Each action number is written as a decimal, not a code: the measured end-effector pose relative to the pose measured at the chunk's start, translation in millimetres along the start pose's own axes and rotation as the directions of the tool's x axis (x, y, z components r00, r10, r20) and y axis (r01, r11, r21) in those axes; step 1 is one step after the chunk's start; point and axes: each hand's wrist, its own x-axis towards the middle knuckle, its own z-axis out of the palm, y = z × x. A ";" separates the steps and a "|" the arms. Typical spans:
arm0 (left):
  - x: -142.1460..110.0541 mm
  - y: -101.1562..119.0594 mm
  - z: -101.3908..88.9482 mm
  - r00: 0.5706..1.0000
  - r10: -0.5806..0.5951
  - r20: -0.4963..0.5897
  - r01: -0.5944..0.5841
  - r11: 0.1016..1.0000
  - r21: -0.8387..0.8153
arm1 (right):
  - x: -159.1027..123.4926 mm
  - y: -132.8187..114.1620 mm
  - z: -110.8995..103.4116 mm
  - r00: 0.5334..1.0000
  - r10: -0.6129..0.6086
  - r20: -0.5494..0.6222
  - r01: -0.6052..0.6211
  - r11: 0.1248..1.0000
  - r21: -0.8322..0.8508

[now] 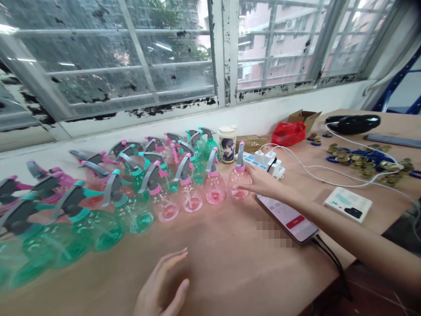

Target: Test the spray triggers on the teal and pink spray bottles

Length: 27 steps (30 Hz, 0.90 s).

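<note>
My right hand [261, 179] reaches across the table to a clear pink spray bottle [239, 183] at the right end of a front row. Its thumb lies along the front of the bottle and the other fingers go behind, partly hidden. The bottle stands upright on the table. My left hand [164, 285] is over the near part of the table, fingers curved and apart, holding nothing. Beside the gripped bottle stand more pink spray bottles [215, 188], and green spray bottles [134, 215] fill the left side. Their trigger heads are grey with pink or teal parts.
A phone [289, 219] with a timer lies under my right forearm, its cable running off the table edge. Behind are a printed cup [227, 147], a power strip [263, 164] and a red plastic bag [288, 134]. Brass-and-blue pieces [365, 162] and a small white box [347, 203] lie right.
</note>
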 end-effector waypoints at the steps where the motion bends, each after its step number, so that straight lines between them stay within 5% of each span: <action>1: -1.0 -0.8 -2.7 1.000 -0.002 -0.013 0.002 1.000 0.006 | -0.7 -1.3 0.1 1.000 0.003 -0.001 -0.003 1.000 0.000; 8: -28.8 -15.2 -31.4 0.986 -0.085 -0.143 0.089 0.996 0.024 | -37.0 -26.3 -5.0 0.990 0.083 -0.116 -0.089 0.995 -0.041; 13: -66.1 -29.5 -70.1 0.919 -0.221 -0.328 0.217 0.975 -0.049 | -86.2 -62.7 3.6 0.976 0.143 -0.162 -0.153 0.987 -0.052; 16: -94.6 -43.5 -96.3 0.851 -0.356 -0.387 0.336 0.934 -0.122 | -96.0 -104.8 20.4 0.981 0.136 0.139 -0.166 0.959 0.228; 19: -123.3 -63.9 -120.3 0.753 -0.518 -0.407 0.458 0.855 -0.242 | -91.6 -165.1 42.1 0.915 -0.027 0.403 -0.147 0.907 0.394; 27: -158.6 -144.4 -199.5 0.528 -0.535 -0.659 0.492 0.826 -0.276 | -68.7 -322.3 118.4 0.767 -0.522 0.373 0.303 0.807 0.507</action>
